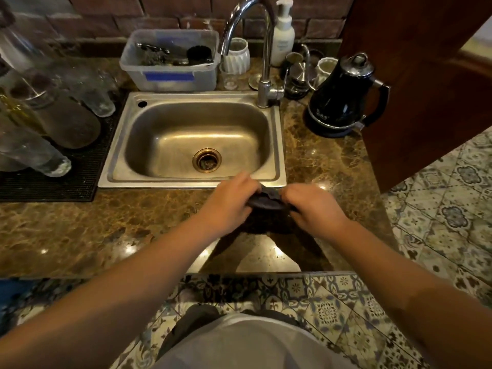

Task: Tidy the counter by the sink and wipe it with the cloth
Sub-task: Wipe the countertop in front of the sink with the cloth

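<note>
Just in front of the sink [277, 145], over the brown marbled counter [80, 230]: left hand [231, 206] and right hand [314, 206] both closed on a dark cloth [267, 199], pinching it from either side, bunched and stretched between them. Hard to tell whether touching the stone or held a little above it.

Judged as early-to-middle in the job. Front strip of counter already bare and glossy, with lamp glare showing, though impossible to say whether wiped yet. Tidying apparently not finished: kettle [343, 102], soap bottle [283, 33], white ribbed cup [237, 55] and small metal pots crowded behind the tap [263, 49]; plastic tub [170, 62] of utensils at the back; upturned glasses [34, 145] on a black mat [53, 182] to the left. Sink basin empty. Probably still gathering or folding the cloth before a proper pass.

Cloth small, dark grey or navy, crumpled into soft ridges, limp; looks thin, possibly damp, but not certain.
</note>
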